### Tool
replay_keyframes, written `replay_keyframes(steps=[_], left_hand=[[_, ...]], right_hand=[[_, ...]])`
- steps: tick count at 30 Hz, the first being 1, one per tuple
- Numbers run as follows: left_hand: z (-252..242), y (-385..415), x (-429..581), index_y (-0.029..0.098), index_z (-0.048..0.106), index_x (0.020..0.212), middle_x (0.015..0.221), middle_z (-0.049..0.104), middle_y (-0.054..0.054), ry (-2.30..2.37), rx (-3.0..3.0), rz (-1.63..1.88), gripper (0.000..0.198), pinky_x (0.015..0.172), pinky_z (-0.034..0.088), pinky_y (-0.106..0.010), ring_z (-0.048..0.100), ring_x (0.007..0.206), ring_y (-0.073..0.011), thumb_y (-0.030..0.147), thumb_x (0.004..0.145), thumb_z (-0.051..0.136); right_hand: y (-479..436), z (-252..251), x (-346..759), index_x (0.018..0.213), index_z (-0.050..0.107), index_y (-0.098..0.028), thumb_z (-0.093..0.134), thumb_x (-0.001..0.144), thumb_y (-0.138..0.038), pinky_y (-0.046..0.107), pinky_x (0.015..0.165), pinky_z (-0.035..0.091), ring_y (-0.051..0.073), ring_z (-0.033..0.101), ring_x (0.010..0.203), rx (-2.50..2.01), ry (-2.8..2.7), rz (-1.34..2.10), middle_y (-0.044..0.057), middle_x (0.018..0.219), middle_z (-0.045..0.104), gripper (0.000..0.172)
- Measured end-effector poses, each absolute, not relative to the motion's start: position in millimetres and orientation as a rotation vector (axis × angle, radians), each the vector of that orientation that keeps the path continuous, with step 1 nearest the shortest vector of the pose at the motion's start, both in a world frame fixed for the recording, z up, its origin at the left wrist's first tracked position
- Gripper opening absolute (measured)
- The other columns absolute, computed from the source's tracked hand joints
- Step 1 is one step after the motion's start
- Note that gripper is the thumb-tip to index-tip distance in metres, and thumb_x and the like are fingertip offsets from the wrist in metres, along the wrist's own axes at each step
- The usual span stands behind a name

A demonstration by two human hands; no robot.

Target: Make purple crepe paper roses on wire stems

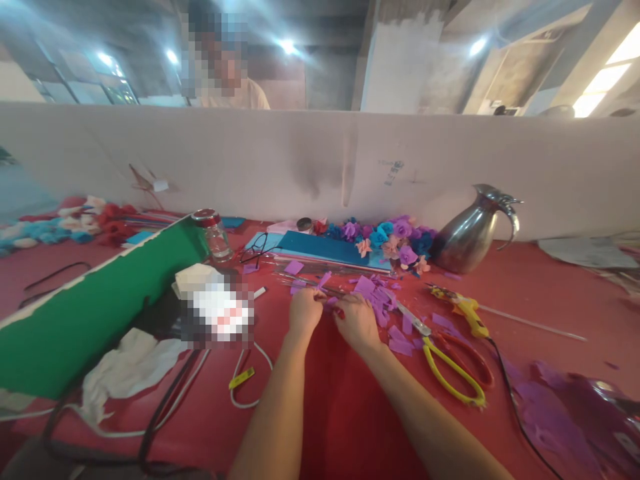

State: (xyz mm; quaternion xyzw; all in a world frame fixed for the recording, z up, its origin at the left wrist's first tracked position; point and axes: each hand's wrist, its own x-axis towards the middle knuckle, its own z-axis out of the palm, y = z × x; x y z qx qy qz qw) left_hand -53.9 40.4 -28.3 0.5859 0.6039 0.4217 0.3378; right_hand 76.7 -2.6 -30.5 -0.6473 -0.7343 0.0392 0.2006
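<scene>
Close together over the red table [340,413], my left hand [306,310] and my right hand [357,320] both have their fingers closed. A small piece of purple crepe paper [330,303] shows between the fingertips, pinched from both sides; its shape is partly hidden. Just beyond my hands lie thin clear sticks [300,279] and a few purple scraps. A heap of cut purple crepe paper [373,293] sits by my right hand. Scissors [453,367] with one yellow and one red handle lie to the right, blades toward the heap.
A yellow glue gun [470,312] with a black cord lies right of the scissors. Behind are paper flowers [395,240], a metal jug [467,230], blue sheets [325,247] and a jar [216,237]. A green board [100,307], tissue [135,367] and cables occupy the left. A person stands beyond the partition.
</scene>
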Motion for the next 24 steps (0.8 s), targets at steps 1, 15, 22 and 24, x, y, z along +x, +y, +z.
replay_keyframes(steps=[1,15,22,24], left_hand=[[-29.2,40.2,-54.0,0.024,0.068,0.052,0.057,0.066,-0.004,1.601,1.535,1.077,0.019,0.068,0.038,-0.029,0.057,0.062,-0.0211,0.005,0.057,0.068],[-35.1,43.1,-57.4,0.022,0.066,0.051,0.056,0.062,-0.004,1.555,1.358,1.127,0.025,0.07,0.038,-0.028,0.057,0.062,-0.0207,-0.002,0.054,0.067],[-27.3,43.2,-58.9,0.021,0.067,0.053,0.054,0.063,-0.001,1.551,1.303,1.092,0.014,0.061,0.037,-0.025,0.054,0.058,-0.0161,0.008,0.055,0.071],[-24.6,40.7,-56.6,0.021,0.066,0.052,0.046,0.056,0.002,1.501,1.255,1.093,0.011,0.055,0.034,-0.024,0.049,0.051,-0.0134,0.021,0.06,0.073]], right_hand=[[-1.5,-31.5,76.8,0.082,0.07,-0.024,0.055,0.08,-0.018,0.034,0.08,0.038,0.024,0.054,0.096,-1.809,-2.045,0.124,0.005,0.094,0.069,0.017],[11.1,-41.7,72.3,0.079,0.067,-0.015,0.05,0.081,-0.014,0.033,0.083,0.039,0.024,0.057,0.093,-1.762,-1.922,0.284,0.013,0.093,0.068,0.017],[19.0,-46.4,85.9,0.078,0.065,-0.017,0.049,0.083,-0.019,0.027,0.073,0.043,0.018,0.062,0.079,-1.69,-1.716,0.391,0.006,0.082,0.07,0.017],[19.3,-46.1,87.9,0.079,0.065,-0.017,0.047,0.084,-0.021,0.026,0.069,0.044,0.018,0.063,0.077,-1.678,-1.647,0.416,0.006,0.08,0.069,0.019]])
